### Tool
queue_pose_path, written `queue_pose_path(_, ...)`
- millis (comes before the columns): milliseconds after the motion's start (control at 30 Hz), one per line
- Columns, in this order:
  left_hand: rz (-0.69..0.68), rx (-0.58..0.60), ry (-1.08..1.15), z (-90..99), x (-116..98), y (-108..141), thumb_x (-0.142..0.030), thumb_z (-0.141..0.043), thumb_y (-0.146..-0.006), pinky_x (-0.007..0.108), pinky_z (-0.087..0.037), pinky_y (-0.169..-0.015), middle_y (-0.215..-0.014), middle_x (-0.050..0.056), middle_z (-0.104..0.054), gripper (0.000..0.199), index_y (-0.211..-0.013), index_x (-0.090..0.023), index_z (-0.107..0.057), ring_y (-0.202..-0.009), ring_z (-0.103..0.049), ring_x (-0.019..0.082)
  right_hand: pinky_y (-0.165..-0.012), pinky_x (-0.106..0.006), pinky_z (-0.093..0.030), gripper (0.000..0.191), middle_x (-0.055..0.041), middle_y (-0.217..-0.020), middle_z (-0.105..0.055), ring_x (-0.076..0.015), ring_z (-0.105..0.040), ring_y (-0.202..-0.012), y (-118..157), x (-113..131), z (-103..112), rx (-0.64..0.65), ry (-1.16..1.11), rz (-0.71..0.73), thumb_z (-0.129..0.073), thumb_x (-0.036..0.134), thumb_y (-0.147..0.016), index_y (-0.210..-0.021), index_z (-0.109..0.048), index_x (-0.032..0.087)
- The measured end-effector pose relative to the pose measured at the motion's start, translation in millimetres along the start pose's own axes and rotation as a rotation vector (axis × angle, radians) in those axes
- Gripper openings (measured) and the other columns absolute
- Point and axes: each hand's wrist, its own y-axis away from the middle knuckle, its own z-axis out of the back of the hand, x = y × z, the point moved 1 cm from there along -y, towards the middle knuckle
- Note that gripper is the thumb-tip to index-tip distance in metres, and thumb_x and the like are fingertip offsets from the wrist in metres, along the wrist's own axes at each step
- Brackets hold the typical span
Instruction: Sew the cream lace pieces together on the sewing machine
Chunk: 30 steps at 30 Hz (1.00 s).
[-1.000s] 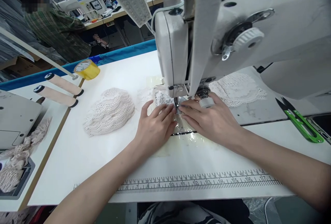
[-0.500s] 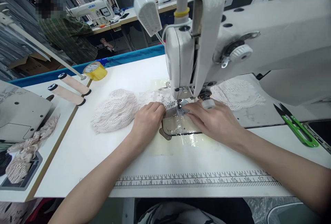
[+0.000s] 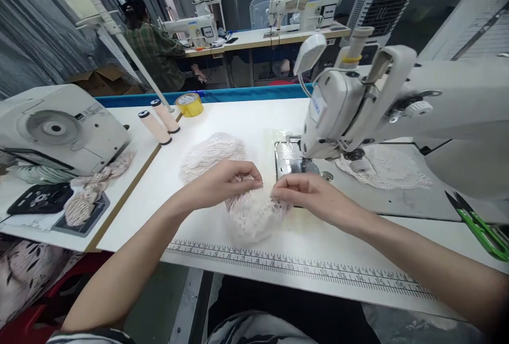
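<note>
My left hand (image 3: 234, 182) and my right hand (image 3: 300, 190) face each other just left of the sewing machine's needle area. Between them hangs a length of white lace trim (image 3: 256, 217), its upper edge pinched in the fingertips of both hands, its lower part slightly blurred. Behind my left hand lies a loose heap of the same openwork lace (image 3: 214, 153). The sewing machine (image 3: 330, 105) stands to the right, and its metal needle plate (image 3: 288, 159) shows with no lace on it. More lace (image 3: 385, 166) rests on the machine bed under the arm.
Green thread snips (image 3: 479, 227) lie at the right. Two thread cones (image 3: 155, 128) and a yellow tape roll (image 3: 190, 104) stand at the far left. A printed ruler (image 3: 286, 265) runs along the front edge. Another machine (image 3: 59, 126) is on the left table; a person (image 3: 153, 50) sits beyond.
Both hands have come away from the needle, toward me, bringing the lace off the needle plate. The lace now hangs between my fingertips. The view has shifted, showing more of the left table.
</note>
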Motion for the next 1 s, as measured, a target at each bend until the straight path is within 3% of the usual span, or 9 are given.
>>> queue_pose_path(100, 0.036, 0.000, 0.081, 14.5, 25, 33, -0.041, -0.068, -0.082, 0.024, -0.045, -0.067, -0.092, 0.001, -0.064, 0.032, -0.108, -0.023, -0.065, -0.079, -0.057, 0.015, -0.047, -0.024, -0.037, 0.032, 0.0006, -0.063, -0.058, -0.0095, -0.046, -0.051, -18, 11, -11, 0.004, -0.015, -0.040, -0.066, 0.050, -0.082, -0.082, -0.071, 0.018)
queue_pose_path(200, 0.134, 0.126, 0.296, 26.2, 55, 69, -0.039, -0.071, -0.080, 0.026, -0.047, -0.072, -0.086, 0.002, -0.065, 0.022, -0.086, -0.018, -0.067, -0.081, -0.059, 0.016, -0.042, -0.024, -0.032, 0.029, 0.0005, -0.062, -0.060, -0.0081, -0.043, -0.046, -37, 25, -21, -0.012, 0.019, -0.014, -0.067, 0.048, -0.082, -0.082, -0.073, 0.019)
queue_pose_path(300, 0.234, -0.191, 0.465, 48.7, 78, 83, -0.044, -0.073, -0.077, 0.025, -0.047, -0.066, -0.077, 0.001, -0.064, 0.028, -0.081, -0.018, -0.065, -0.072, -0.061, 0.014, -0.054, -0.024, -0.043, 0.028, -0.0020, -0.069, -0.065, -0.0108, -0.054, -0.059, -64, 41, -27, -0.071, 0.041, 0.129, -0.069, 0.046, -0.080, -0.077, -0.073, 0.018)
queue_pose_path(400, 0.219, -0.633, 0.348, 81.8, 92, 62, -0.055, -0.067, -0.077, 0.022, -0.044, -0.057, -0.078, 0.000, -0.065, 0.039, -0.092, -0.019, -0.065, -0.066, -0.059, 0.012, -0.055, -0.024, -0.044, 0.028, -0.0001, -0.065, -0.061, -0.0102, -0.052, -0.057, -102, 47, -26, -0.286, 0.070, 0.258, -0.068, 0.044, -0.080, -0.075, -0.071, 0.016)
queue_pose_path(533, 0.285, -0.676, 0.206, 108.4, 109, 3, -0.052, -0.057, -0.088, 0.024, -0.048, -0.060, -0.079, 0.004, -0.066, 0.040, -0.091, -0.013, -0.066, -0.069, -0.062, 0.014, -0.057, -0.026, -0.046, 0.025, 0.0004, -0.068, -0.063, -0.0103, -0.053, -0.054, -156, 30, -13, -0.464, 0.218, 0.201, -0.060, 0.038, -0.086, -0.081, -0.069, 0.015)
queue_pose_path(633, 0.379, -0.632, 0.040, 104.8, 124, -29, -0.042, -0.057, -0.093, 0.032, -0.055, -0.070, -0.093, 0.006, -0.066, 0.032, -0.101, -0.011, -0.064, -0.080, -0.064, 0.017, -0.065, -0.030, -0.051, 0.023, -0.0028, -0.075, -0.065, -0.0143, -0.060, -0.062, -181, 8, -2, -0.472, 0.293, 0.073, -0.060, 0.034, -0.089, -0.084, -0.069, 0.013)
queue_pose_path(700, 0.412, -0.628, -0.091, 96.6, 131, -37, -0.038, -0.059, -0.093, 0.039, -0.055, -0.081, -0.110, 0.007, -0.064, 0.032, -0.112, -0.013, -0.061, -0.094, -0.064, 0.020, -0.077, -0.037, -0.054, 0.027, -0.0069, -0.101, -0.066, -0.0191, -0.064, -0.084, -187, -6, 1, -0.454, 0.325, -0.003, -0.060, 0.036, -0.092, -0.105, -0.065, 0.013)
queue_pose_path(800, 0.428, -0.676, -0.286, 86.8, 133, -35, -0.035, -0.063, -0.088, 0.045, -0.051, -0.089, -0.106, 0.008, -0.067, 0.028, -0.108, -0.016, -0.065, -0.104, -0.062, 0.027, -0.087, -0.043, -0.053, 0.036, -0.0088, -0.125, -0.058, -0.0221, -0.060, -0.105, -185, -19, 2, -0.429, 0.346, -0.060, -0.058, 0.038, -0.094, -0.124, -0.056, 0.018)
queue_pose_path(1000, 0.303, -0.785, -0.555, 77.4, 111, -13, -0.036, -0.055, -0.085, 0.055, -0.042, -0.094, -0.112, 0.016, -0.066, 0.038, -0.117, -0.017, -0.064, -0.114, -0.057, 0.040, -0.088, -0.042, -0.053, 0.033, -0.0089, -0.125, -0.058, -0.0213, -0.060, -0.104, -168, -16, 5, -0.454, 0.336, -0.006, -0.057, 0.037, -0.095, -0.122, -0.058, 0.019)
